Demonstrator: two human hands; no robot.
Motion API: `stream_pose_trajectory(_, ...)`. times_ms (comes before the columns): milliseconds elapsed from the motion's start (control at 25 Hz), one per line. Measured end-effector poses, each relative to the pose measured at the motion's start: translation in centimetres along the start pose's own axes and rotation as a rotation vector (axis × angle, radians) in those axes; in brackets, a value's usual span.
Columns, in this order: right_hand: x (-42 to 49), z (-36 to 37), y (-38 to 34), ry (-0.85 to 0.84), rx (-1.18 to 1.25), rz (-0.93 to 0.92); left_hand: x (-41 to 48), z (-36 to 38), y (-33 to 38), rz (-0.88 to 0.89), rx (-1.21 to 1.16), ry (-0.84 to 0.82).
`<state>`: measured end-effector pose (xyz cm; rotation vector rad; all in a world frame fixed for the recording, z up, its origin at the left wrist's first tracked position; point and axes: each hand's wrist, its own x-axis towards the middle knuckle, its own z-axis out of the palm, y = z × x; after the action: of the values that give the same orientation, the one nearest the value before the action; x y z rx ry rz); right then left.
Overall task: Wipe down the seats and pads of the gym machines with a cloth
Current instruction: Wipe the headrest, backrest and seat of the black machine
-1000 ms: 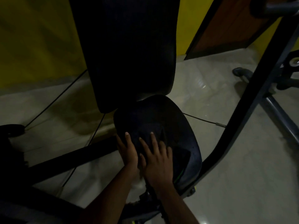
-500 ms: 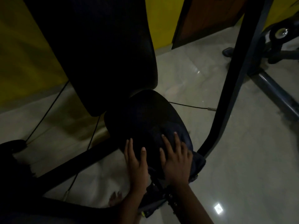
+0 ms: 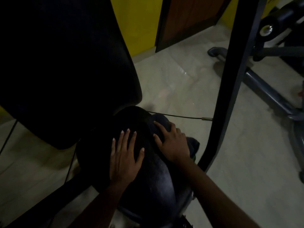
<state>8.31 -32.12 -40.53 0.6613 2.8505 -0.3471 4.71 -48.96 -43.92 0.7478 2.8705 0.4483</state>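
Observation:
A black padded seat point(image 3: 154, 181) of a gym machine fills the lower middle, with its tall black back pad point(image 3: 65, 66) rising at the upper left. My left hand point(image 3: 125, 155) rests flat on the seat top with fingers spread. A dark cloth point(image 3: 164, 124) lies over the seat's right side, and part of it hangs off at the edge. My right hand point(image 3: 172, 142) presses on the cloth with straight fingers. The room is dim, so the cloth's outline is hard to see.
A black curved frame bar point(image 3: 228, 89) stands just right of the seat. A thin cable point(image 3: 181, 116) runs from the seat to the bar. Another machine's grey base tubes point(image 3: 269, 92) lie at the right on the pale tiled floor point(image 3: 181, 76). A yellow wall point(image 3: 138, 22) and brown door are behind.
My right hand has slid the cloth from the seat's middle to its right side. My left hand has shifted from the seat's front edge onto its top. The view has moved closer.

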Motion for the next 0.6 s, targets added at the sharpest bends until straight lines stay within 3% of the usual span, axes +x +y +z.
stream_pose_trajectory(200,11.5,0.6,-3.8,-0.152,-0.048,-0.310,0.1,0.4,-0.2,0.002,0.011,0.008)
stream_pose_trajectory(280,14.1,1.0,-4.7,-0.236,-0.032,-0.356,0.2,0.5,-0.2,0.009,0.008,0.014)
stream_pose_trajectory(440,12.5,0.8,-2.5,-0.245,0.225,-0.244,0.1,0.6,-0.2,0.007,-0.002,0.026)
stream_pose_trajectory(600,5.7,0.1,1.6,-0.208,0.446,0.015,0.3,0.2,-0.1,0.018,0.010,0.025)
